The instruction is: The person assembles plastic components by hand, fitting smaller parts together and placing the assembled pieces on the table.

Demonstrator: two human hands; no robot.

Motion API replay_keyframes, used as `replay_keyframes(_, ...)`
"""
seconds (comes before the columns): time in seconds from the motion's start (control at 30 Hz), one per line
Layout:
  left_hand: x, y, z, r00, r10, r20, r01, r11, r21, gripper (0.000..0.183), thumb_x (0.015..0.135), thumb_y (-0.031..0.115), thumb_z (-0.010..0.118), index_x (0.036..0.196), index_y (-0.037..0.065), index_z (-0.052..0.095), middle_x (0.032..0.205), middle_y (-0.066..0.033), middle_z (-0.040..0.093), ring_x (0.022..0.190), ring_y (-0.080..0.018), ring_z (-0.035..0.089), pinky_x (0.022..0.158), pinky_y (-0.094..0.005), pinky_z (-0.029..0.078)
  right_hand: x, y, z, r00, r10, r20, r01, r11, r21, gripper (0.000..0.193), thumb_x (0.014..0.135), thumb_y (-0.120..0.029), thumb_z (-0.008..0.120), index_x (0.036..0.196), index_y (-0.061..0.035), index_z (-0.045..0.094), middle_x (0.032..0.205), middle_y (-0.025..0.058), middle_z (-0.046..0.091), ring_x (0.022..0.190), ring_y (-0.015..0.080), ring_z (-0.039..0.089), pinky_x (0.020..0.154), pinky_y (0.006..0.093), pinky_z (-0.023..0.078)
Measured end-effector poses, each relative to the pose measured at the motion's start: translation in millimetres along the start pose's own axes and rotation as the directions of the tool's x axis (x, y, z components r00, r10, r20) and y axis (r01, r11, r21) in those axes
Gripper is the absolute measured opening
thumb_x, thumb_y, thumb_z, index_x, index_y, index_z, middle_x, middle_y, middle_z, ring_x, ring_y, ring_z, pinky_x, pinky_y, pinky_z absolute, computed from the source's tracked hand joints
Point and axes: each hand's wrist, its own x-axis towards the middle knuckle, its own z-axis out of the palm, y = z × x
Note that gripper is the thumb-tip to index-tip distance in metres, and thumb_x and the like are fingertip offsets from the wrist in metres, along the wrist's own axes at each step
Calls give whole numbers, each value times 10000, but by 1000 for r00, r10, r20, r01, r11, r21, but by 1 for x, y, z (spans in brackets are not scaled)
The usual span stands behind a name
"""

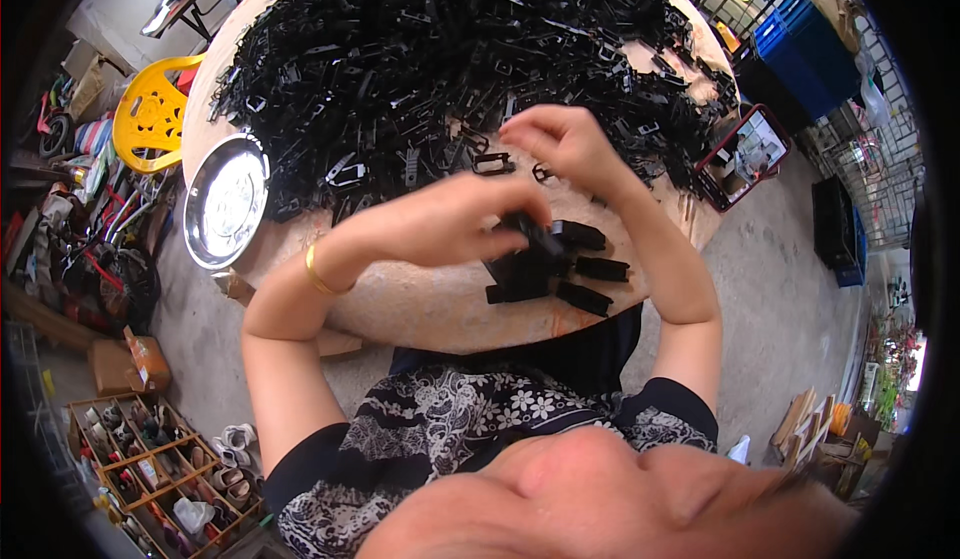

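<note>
My left hand [460,221] hangs over the near part of the round table, blurred, its thumb and fingers curled about a black plastic part [517,225]. Just beneath it lies a small group of long black plastic parts [583,299], some side by side. Farther off, at the near edge of a big heap of black plastic pieces [440,69], is my right hand [568,149]. Its fingers are bent in and pressed together; what they hold, if anything, is hidden. A loose black frame-shaped piece [492,164] lies between the hands and the heap.
A shiny metal tray [228,202] sits at the table's left edge, a phone [742,157] at its right. Beyond stand a yellow chair [155,114] and blue crates [800,54]. A shoe rack [150,469] is at lower left. The wooden tabletop [430,309] curves close before me.
</note>
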Motion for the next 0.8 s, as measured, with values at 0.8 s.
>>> replay_keyframes(0.8, 32, -82, -30, 914, 33, -404, 255, 727, 637, 252, 732, 95, 639, 976, 36, 624, 951, -124, 631, 933, -295, 545, 847, -370, 446, 10, 8, 7, 938, -335, 91, 213, 350, -912, 254, 709, -113, 634, 958, -62, 642, 1101, 57, 574, 1077, 242, 480, 900, 403, 359)
